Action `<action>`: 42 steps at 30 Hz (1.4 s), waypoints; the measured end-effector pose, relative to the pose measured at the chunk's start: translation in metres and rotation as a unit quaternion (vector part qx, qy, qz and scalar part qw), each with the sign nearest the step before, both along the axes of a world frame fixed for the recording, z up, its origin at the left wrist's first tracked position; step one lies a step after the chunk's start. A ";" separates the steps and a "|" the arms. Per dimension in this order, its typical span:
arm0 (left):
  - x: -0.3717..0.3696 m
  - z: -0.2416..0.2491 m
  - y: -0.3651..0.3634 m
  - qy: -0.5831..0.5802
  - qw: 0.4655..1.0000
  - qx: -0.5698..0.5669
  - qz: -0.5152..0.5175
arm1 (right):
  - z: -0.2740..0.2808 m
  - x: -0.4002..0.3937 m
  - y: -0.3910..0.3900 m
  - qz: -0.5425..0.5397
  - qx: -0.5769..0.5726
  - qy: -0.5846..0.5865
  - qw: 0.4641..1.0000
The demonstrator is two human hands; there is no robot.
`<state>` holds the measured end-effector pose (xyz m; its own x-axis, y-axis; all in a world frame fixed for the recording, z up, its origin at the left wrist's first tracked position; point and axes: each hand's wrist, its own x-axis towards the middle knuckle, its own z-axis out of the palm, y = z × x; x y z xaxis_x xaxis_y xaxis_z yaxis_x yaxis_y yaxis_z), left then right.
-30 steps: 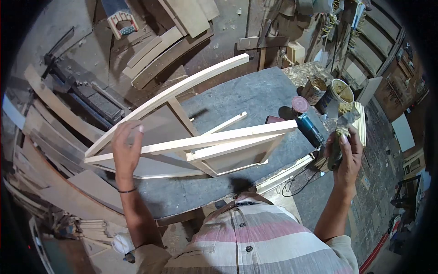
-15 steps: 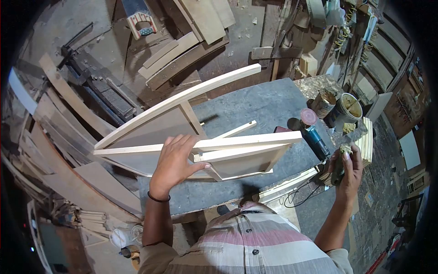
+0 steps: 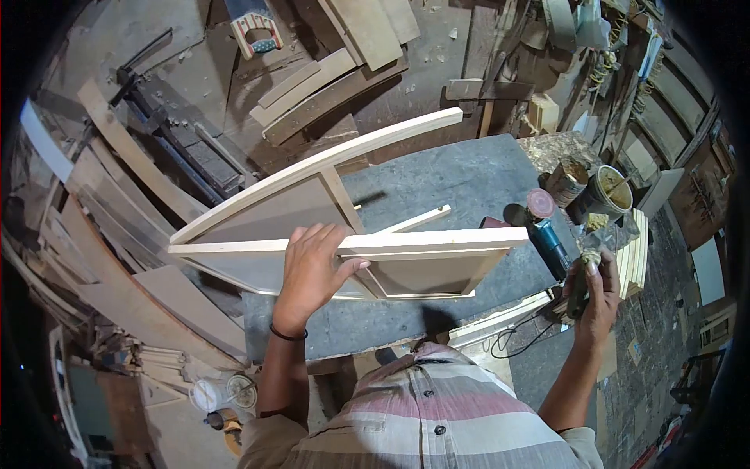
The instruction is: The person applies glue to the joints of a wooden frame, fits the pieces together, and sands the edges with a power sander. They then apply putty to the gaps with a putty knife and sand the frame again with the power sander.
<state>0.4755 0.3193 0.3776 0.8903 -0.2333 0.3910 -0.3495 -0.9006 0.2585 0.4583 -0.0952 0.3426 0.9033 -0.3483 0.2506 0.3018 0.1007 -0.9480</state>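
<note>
A pale wooden frame with thin panels set in it, its top rail facing up, stands on edge on the grey worktable. My left hand is closed over that rail near its middle, thumb on the near side. In my right hand, to the right of the frame, is what looks like a putty knife with a dark handle. A yellowish lump of putty sits at its upper end by my fingertips; the blade is mostly hidden.
A teal power sander lies right of the frame. Behind it stand a rusty can and a tub of putty. Stacked wood strips lie at right, a cord at the front edge. A handsaw lies beyond the table.
The frame's near section has tilted more upright under my left hand, closing the gap below the top rail. My right hand stays nearly in place. The whole view has shifted slightly.
</note>
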 end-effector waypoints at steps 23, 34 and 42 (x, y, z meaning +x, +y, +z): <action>0.001 0.001 -0.004 -0.009 0.999 -0.030 0.008 | -0.004 0.007 0.003 0.050 -0.012 -0.011 0.999; 0.001 -0.005 -0.004 -0.020 0.999 -0.014 0.024 | 0.004 0.001 0.002 0.068 0.000 -0.012 0.998; -0.001 -0.004 -0.007 -0.013 0.999 -0.012 0.031 | 0.005 -0.002 -0.001 0.076 0.006 -0.026 0.997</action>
<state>0.4743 0.3122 0.3739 0.8926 -0.1680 0.4183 -0.2998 -0.9143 0.2724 0.4568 -0.0966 0.3472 0.9322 -0.2109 0.2943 0.3300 0.1609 -0.9302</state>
